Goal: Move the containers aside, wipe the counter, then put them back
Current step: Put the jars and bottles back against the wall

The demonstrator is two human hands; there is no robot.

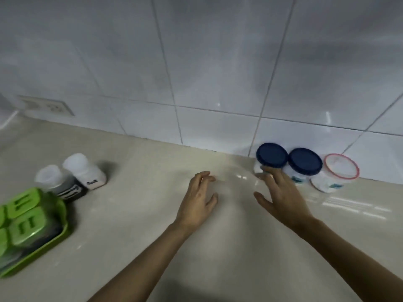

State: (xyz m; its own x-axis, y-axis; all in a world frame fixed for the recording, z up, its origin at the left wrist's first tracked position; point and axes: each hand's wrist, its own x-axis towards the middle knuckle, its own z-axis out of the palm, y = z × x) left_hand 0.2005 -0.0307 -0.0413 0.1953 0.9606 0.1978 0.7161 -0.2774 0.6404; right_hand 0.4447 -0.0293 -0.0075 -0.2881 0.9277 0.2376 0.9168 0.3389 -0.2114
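Head view of a beige worktop [135, 214] meeting a white tiled wall [218, 62]. Three round containers stood in a row against the wall at right: a left blue-lidded jar [271, 155], a second blue-lidded jar [305, 161] touching it, and a clear tub with a red-rimmed lid [341, 166] just beside that. The right hand [281, 199] reached toward the left blue-lidded jar with fingers [267, 171] spread open, the fingertips at the jar's front wall below its lid; whether they touched it could not be told because of blur. The left hand [197, 201] hovered over bare worktop between the two groups of objects, fingers loosely curled and open, holding nothing. At left stood a white salt shaker [87, 173] with a dark label and, touching it, a second shaker [58, 184] with a dark striped body. Nearest the left edge lay a green tray [52, 240] carrying square green-lidded boxes [24, 227]. A wall socket [50, 105] sat low on the tiles at far left.
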